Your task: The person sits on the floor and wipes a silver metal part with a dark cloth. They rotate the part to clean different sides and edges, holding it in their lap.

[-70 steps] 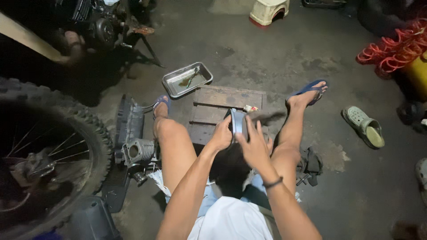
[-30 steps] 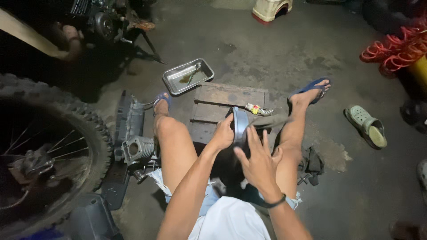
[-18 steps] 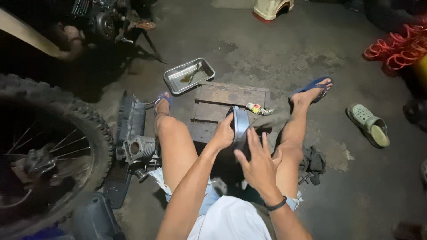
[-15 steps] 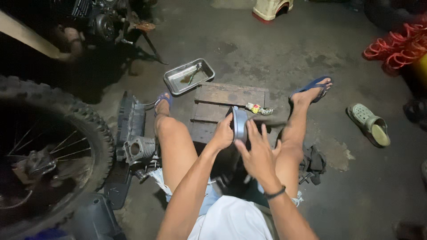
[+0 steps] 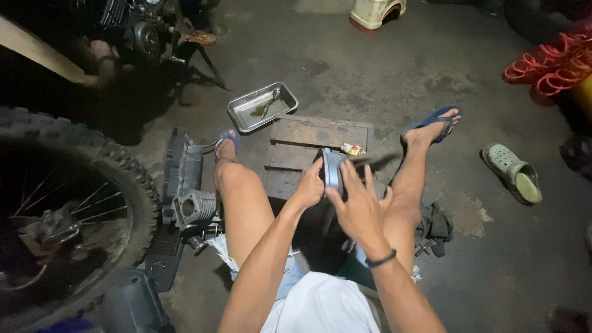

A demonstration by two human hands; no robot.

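Note:
I sit on the floor with my legs spread. My left hand (image 5: 309, 188) grips a round grey metal engine part (image 5: 332, 169) on its left side, holding it on edge above a wooden pallet board (image 5: 308, 139). My right hand (image 5: 357, 206) lies flat against the part's right face, fingers spread over it. A long dark tool (image 5: 373, 160) sticks out to the right behind my right hand; what holds it is hidden. A small yellow and red tube (image 5: 353, 148) lies on the board just beyond the part.
A metal tray (image 5: 262, 106) with a tool in it sits beyond the board. A ribbed engine cylinder (image 5: 194, 208) and a black cover (image 5: 180, 166) lie by my left leg. A knobby motorcycle tyre (image 5: 68, 203) fills the left. A green sandal (image 5: 512, 174), dark rag (image 5: 435, 225) and red hoses (image 5: 546, 65) lie right.
My right hand slid up from lower on the part and now lies flat on its right face. My left hand kept its grip throughout.

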